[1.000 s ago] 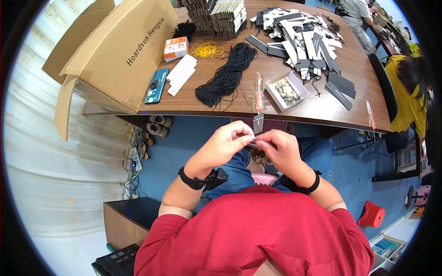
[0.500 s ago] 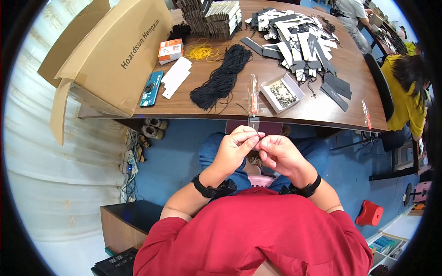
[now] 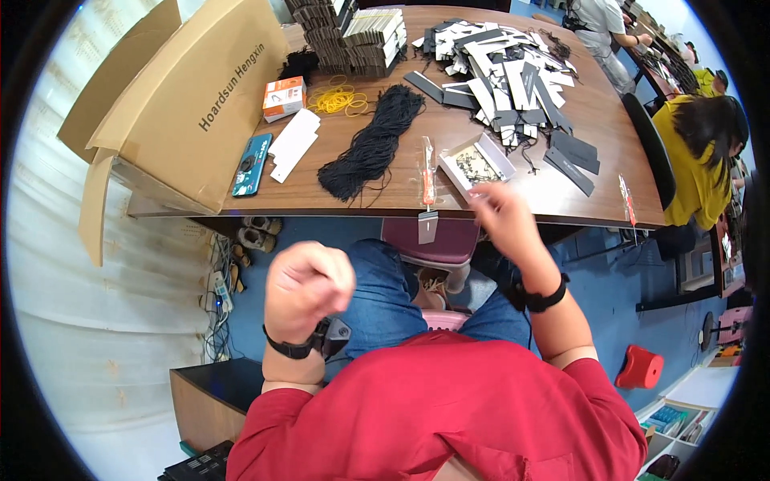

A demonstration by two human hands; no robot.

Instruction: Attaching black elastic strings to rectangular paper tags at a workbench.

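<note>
My left hand (image 3: 309, 280) is raised over my left thigh, its fingers curled inward. What they hold, if anything, is hidden. At the table's front edge, my right hand (image 3: 505, 220) reaches to the near corner of a small white box (image 3: 499, 163), with thumb and fingers a little apart. Small dark fasteners (image 3: 479, 164) lie loose in that box. Left of it, a red strip (image 3: 428, 188) under clear tape is fixed to the table. A dark grey tag (image 3: 427, 228) hangs from it over the edge. Beyond lies a thick bundle of black cords (image 3: 373, 140).
A pile of black and white tags (image 3: 513, 80) covers the table's back right, beside stacked tags (image 3: 373, 36). Leftward are yellow rubber bands (image 3: 337, 99), an orange-white box (image 3: 284, 98), white card (image 3: 294, 144), a blue pack (image 3: 253, 164) and a large carton (image 3: 208, 104). A co-worker in yellow (image 3: 694, 160) sits right.
My hands have parted from in front of the hanging tag. The left has drawn back left and down; the right has moved up and right to the white box.
</note>
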